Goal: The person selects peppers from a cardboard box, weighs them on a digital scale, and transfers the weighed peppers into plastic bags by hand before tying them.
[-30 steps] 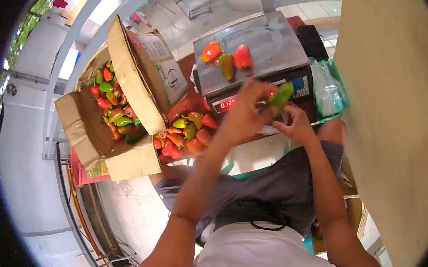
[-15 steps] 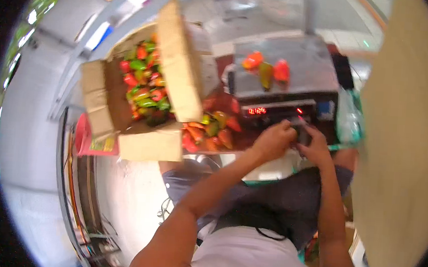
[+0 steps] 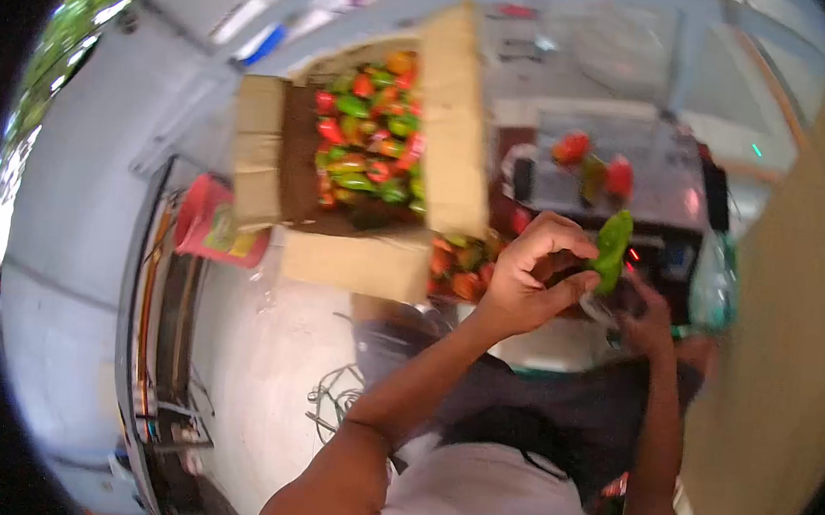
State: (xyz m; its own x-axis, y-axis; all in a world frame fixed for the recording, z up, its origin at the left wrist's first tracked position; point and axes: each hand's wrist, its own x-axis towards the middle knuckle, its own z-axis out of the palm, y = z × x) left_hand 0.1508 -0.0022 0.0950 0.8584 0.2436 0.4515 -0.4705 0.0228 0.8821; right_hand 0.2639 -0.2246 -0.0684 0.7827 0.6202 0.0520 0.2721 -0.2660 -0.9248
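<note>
My left hand [image 3: 530, 280] is raised in front of the scale, pinching a green pepper [image 3: 611, 252] upright between thumb and fingers. Lower and to the right, my right hand [image 3: 648, 314] is curled and partly blurred. Something dark, with a clear plastic-like bit beside it, is at its fingers; I cannot make out what it is. Behind both hands, a digital scale [image 3: 665, 201] carries a red-orange pepper [image 3: 570, 149], an olive-green pepper [image 3: 592, 179] and a red pepper [image 3: 619, 177]. Its display is mostly hidden by the green pepper and my left hand.
An open cardboard box [image 3: 335, 264] full of red, green and orange peppers stands left of the scale. More peppers [image 3: 467, 266] lie beside its front flap. A pink bucket [image 3: 207, 219] is at the left, a clear plastic bag [image 3: 714, 283] at the right. Cables [image 3: 334, 400] lie on the floor.
My hands were together over a dark object below the display. Now they are apart, and my left hand has come up with a green pepper. The whole view has shifted, with everything further right.
</note>
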